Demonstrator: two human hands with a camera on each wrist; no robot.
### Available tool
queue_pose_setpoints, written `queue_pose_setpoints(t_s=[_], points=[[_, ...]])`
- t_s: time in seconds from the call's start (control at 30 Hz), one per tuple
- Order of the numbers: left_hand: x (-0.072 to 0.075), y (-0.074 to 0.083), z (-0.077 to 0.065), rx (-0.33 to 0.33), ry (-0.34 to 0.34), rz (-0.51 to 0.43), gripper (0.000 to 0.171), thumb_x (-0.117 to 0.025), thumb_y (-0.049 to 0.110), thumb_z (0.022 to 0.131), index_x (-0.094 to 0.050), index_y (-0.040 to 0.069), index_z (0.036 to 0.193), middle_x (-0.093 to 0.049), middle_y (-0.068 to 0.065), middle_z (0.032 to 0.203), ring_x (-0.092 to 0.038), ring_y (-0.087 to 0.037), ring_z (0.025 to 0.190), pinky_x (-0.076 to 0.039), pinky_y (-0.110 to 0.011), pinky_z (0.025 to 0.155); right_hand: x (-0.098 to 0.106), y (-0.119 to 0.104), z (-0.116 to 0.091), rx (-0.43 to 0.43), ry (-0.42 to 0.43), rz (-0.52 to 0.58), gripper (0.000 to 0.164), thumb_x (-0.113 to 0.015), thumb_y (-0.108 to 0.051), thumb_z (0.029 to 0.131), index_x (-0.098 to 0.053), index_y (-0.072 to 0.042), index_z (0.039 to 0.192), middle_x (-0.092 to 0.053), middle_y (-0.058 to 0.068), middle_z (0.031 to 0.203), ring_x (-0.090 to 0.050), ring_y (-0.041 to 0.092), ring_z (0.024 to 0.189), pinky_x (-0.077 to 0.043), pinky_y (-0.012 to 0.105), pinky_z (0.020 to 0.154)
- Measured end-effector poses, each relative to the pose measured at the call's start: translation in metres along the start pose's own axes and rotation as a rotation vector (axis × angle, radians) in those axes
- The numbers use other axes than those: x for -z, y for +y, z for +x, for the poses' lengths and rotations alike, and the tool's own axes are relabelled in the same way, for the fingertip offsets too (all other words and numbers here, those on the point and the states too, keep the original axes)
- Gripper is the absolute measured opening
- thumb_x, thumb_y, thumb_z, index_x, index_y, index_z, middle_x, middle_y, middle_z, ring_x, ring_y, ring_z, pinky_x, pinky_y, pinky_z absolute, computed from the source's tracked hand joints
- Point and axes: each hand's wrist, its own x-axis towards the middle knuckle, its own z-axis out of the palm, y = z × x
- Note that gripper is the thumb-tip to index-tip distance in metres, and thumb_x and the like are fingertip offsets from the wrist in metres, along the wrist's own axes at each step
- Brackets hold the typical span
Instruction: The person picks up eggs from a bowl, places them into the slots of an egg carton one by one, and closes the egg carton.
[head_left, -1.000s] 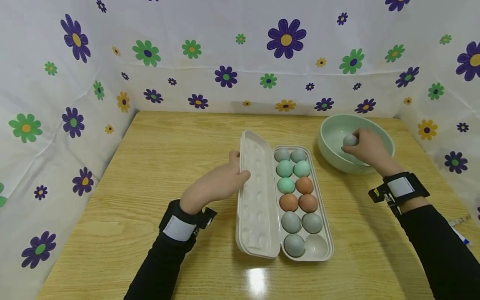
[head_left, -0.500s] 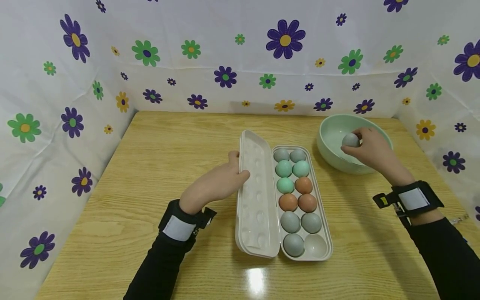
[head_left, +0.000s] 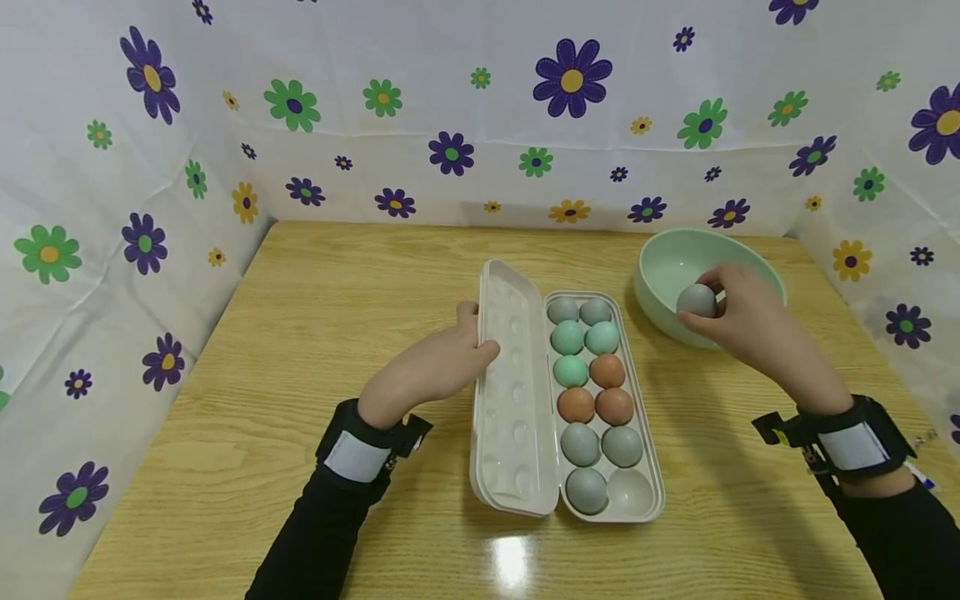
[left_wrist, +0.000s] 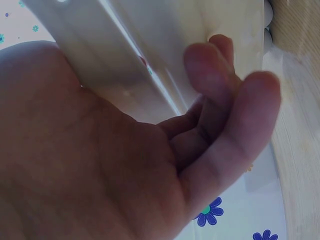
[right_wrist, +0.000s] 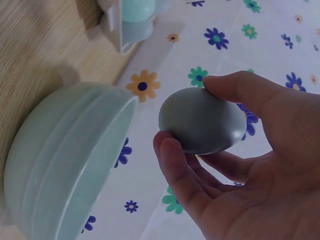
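The right hand (head_left: 765, 333) pinches a grey-blue egg (head_left: 696, 300) between thumb and fingertips, over the near side of a pale green bowl (head_left: 675, 260). In the right wrist view the egg (right_wrist: 200, 121) is just outside the bowl's rim (right_wrist: 107, 135). An egg carton (head_left: 630, 495) lies unfolded on the table, holding grey, green and brown eggs; its near right cup has no egg. The left hand (head_left: 431, 367) grips the left edge of the carton's raised lid (head_left: 517, 400), thumb on the inner face. Its fingers (left_wrist: 235, 135) are behind the lid.
The wooden table (head_left: 360, 275) is backed by a flower-printed cloth (head_left: 480, 108) on the back and sides. At the right edge, a small pen-like item (head_left: 921, 475) is partly hidden by the right arm.
The right hand has drawn slightly toward the near side with the egg, from over the bowl's inside to its near rim. The left hand and carton stay put.
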Motion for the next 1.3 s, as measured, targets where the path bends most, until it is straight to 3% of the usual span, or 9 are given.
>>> queue_pose_setpoints(t_s=[0.2, 0.4, 0.63, 0.9, 1.3], points=[[0.000, 0.001, -0.001, -0.006, 0.000, -0.015, 0.066, -0.032, 0.035, 0.095, 0.001, 0.002, 0.141, -0.057, -0.010, 0.083, -0.054, -0.019, 0.063, -0.042, -0.033, 0.056, -0.001, -0.011, -0.019, 0.029, -0.009, -0.020, 0.056, -0.064, -0.035, 0.083, -0.044, 0.005, 0.116, -0.047, 0.019, 0.106, -0.048, 0.031, 0.088, -0.048, 0.045, 0.069], [0.000, 0.001, -0.001, 0.009, -0.003, -0.013, 0.066, -0.032, 0.035, 0.095, 0.002, 0.002, 0.142, -0.055, -0.009, 0.077, -0.052, -0.019, 0.058, -0.039, -0.032, 0.052, -0.001, -0.029, -0.040, 0.095, 0.011, -0.034, 0.047, -0.066, -0.037, 0.081, -0.051, -0.002, 0.109, -0.051, 0.012, 0.097, -0.050, 0.025, 0.080, -0.047, 0.038, 0.063], [0.000, 0.002, 0.000, 0.010, -0.004, -0.017, 0.066, -0.032, 0.034, 0.095, 0.001, 0.001, 0.142, -0.057, -0.011, 0.082, -0.054, -0.019, 0.063, -0.042, -0.033, 0.056, -0.005, -0.048, -0.066, 0.126, 0.025, -0.056, 0.046, -0.065, -0.041, 0.082, -0.050, -0.007, 0.110, -0.049, 0.009, 0.097, -0.049, 0.022, 0.078, -0.046, 0.035, 0.061], [0.000, 0.002, -0.001, 0.018, 0.003, -0.011, 0.066, -0.032, 0.035, 0.094, 0.000, 0.003, 0.142, -0.057, -0.009, 0.080, -0.053, -0.019, 0.062, -0.042, -0.033, 0.056, -0.012, -0.063, -0.084, 0.224, 0.067, -0.057, 0.038, -0.070, -0.027, 0.079, -0.050, -0.012, 0.107, -0.049, 0.003, 0.098, -0.049, 0.016, 0.078, -0.047, 0.032, 0.062], [0.000, 0.001, 0.001, 0.019, 0.000, -0.017, 0.068, -0.032, 0.035, 0.094, 0.002, 0.002, 0.142, -0.056, -0.010, 0.081, -0.054, -0.019, 0.064, -0.043, -0.033, 0.057, -0.044, -0.070, -0.108, 0.259, -0.037, 0.001, 0.037, -0.075, -0.022, 0.074, -0.052, -0.015, 0.102, -0.047, -0.003, 0.093, -0.048, 0.006, 0.072, -0.047, 0.024, 0.060]])
